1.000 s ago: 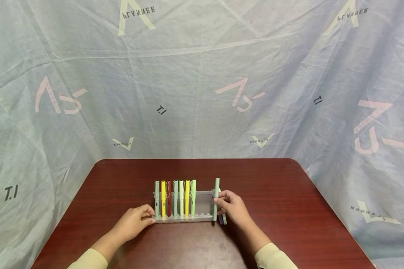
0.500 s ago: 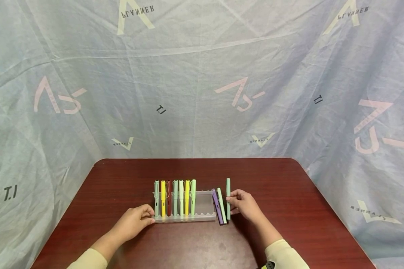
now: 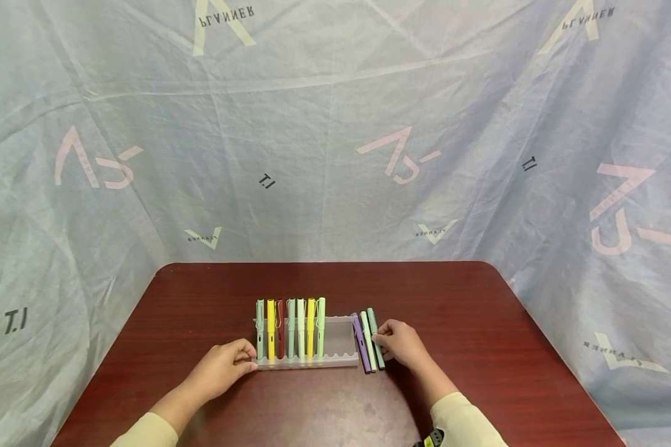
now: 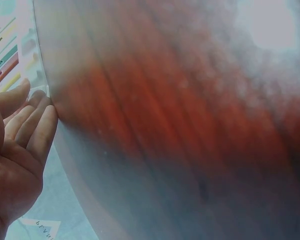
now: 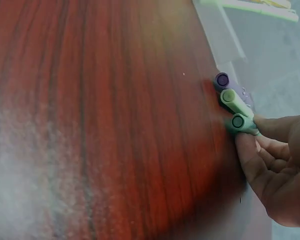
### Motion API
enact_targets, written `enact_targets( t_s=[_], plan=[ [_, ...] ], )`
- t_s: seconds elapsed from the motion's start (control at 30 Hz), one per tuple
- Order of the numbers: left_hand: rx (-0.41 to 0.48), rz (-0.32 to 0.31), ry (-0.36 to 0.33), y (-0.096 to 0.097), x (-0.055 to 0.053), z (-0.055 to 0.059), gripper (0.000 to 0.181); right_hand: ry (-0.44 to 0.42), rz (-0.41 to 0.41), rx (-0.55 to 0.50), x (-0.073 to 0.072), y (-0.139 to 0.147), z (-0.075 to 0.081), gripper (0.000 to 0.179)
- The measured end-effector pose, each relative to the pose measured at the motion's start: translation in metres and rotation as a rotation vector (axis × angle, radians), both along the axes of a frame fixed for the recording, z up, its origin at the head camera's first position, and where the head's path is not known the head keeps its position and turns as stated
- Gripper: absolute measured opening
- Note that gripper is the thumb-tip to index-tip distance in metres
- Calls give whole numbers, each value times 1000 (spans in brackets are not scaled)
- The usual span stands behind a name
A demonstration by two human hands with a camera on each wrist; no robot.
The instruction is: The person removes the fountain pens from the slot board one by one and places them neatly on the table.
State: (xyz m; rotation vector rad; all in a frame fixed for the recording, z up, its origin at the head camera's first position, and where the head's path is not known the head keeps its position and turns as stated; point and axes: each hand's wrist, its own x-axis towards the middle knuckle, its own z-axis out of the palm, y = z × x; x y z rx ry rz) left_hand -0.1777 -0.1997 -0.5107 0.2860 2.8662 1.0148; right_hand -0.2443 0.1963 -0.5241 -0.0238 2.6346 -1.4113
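A translucent pen rack stands on the table with several green, yellow and dark red pens lined up in its left part. At its left end, my left hand holds the rack's corner between thumb and fingers; the left wrist view shows that hand at the rack's edge. To the right of the rack lie a purple pen and a pale green pen. Beside them my right hand pinches a grey-green pen, whose round end shows in the right wrist view.
The dark red wooden table has rounded far corners. Grey printed cloth hangs behind it and along both sides. The rack's right part is without pens. A dark band with yellow shows at the right sleeve.
My right hand has carried the grey-green pen rightward from the rack's right end, then lowered it beside the pale green pen. My left hand and the rack have stayed put.
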Motion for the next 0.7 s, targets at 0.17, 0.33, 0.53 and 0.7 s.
enact_targets(
  t_s=[0.17,0.33,0.53,0.7],
  plan=[
    [7,2,-6,0,0,1,13,-3,-4,23,-2,-2,2,19],
    [3,-1,7,0,1,2,13,-7,-5,17,-3,-1,1,18],
    [-6,-3,20,0,0,3,13,-10,-9,-6,-3,-1,-2,15],
    [-2,-6,11,-1,0,2,13,-10,1,11,-1,-1,-2,14]
  ],
)
